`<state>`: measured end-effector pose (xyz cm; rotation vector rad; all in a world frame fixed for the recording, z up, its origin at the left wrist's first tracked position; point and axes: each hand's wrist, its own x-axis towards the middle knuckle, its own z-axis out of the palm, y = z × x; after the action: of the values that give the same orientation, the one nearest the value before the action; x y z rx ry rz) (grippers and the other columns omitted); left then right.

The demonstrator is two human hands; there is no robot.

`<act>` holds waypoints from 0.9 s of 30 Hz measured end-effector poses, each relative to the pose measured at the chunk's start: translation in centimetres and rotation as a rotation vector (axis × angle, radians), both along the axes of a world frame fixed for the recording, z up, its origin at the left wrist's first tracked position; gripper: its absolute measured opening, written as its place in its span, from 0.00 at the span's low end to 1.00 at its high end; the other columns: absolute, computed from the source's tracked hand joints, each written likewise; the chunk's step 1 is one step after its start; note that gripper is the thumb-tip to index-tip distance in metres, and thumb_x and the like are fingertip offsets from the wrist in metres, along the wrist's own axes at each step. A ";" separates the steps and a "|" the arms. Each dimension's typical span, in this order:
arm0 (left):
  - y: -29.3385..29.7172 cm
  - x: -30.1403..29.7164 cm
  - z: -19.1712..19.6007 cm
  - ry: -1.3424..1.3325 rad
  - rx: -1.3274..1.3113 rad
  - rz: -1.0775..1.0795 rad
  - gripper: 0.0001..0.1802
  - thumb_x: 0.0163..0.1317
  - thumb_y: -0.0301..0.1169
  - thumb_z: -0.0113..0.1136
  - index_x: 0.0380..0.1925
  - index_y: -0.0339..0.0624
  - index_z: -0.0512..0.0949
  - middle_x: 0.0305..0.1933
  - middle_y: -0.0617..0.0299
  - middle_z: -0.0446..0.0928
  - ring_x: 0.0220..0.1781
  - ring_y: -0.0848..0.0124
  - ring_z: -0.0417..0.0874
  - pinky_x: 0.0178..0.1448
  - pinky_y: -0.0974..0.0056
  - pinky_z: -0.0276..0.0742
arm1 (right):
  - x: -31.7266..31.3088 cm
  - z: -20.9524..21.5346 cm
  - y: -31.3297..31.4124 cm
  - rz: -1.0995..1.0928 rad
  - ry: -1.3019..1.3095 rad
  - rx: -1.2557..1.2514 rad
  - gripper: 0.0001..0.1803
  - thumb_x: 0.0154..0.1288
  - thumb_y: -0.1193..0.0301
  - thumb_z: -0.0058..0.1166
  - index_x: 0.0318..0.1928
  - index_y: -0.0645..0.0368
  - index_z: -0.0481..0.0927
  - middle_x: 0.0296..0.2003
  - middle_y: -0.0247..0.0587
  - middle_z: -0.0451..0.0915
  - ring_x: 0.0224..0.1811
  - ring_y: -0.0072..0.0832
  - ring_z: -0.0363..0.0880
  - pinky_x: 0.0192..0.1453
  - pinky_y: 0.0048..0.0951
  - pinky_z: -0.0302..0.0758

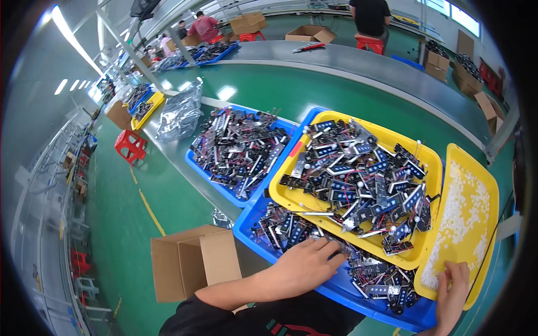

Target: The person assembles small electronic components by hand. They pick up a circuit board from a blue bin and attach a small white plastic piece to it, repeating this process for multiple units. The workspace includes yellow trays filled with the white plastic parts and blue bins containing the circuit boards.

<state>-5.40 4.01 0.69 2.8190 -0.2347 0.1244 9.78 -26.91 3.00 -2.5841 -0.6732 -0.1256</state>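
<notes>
Head view — hands [305, 263] apparently on circuit boards [291, 229].

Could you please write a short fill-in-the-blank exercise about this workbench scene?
1. The left hand reaches into the ___ plastic tray of small circuit boards.
2. The right hand touches the yellow plastic tray of small ___ pieces.
3. The open cardboard box stands on the ___ floor.

Missing words: blue; white; green

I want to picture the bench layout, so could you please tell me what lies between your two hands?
In the head view, between the left hand and right hand lies the blue tray, with dark wired circuit boards heaped in it.
</notes>
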 end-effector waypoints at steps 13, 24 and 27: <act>-1.1 -0.6 1.1 -0.117 0.284 0.154 0.23 0.56 0.36 0.60 0.52 0.39 0.75 0.49 0.58 0.73 0.54 0.63 0.72 0.52 0.63 0.70 | 0.1 1.9 0.3 0.052 -0.019 -0.171 0.11 0.64 0.69 0.57 0.41 0.65 0.80 0.35 0.52 0.77 0.38 0.47 0.74 0.45 0.41 0.72; 2.0 0.4 0.7 0.013 0.153 0.073 0.17 0.49 0.26 0.58 0.42 0.34 0.77 0.44 0.57 0.73 0.49 0.63 0.76 0.48 0.65 0.78 | -0.2 1.8 0.2 -0.198 0.027 -0.018 0.17 0.60 0.61 0.63 0.37 0.64 0.79 0.31 0.49 0.78 0.34 0.42 0.75 0.40 0.36 0.73; 2.4 0.7 0.7 -0.054 0.134 0.004 0.14 0.47 0.25 0.58 0.37 0.34 0.77 0.39 0.58 0.74 0.43 0.65 0.78 0.45 0.65 0.79 | -0.4 2.1 0.9 -0.348 -0.034 -0.044 0.19 0.58 0.59 0.65 0.37 0.63 0.79 0.32 0.47 0.79 0.33 0.38 0.76 0.39 0.33 0.73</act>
<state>-4.69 6.46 1.39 2.9524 -0.2591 0.1925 9.40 -26.04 5.07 -2.7246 -0.2334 -0.2674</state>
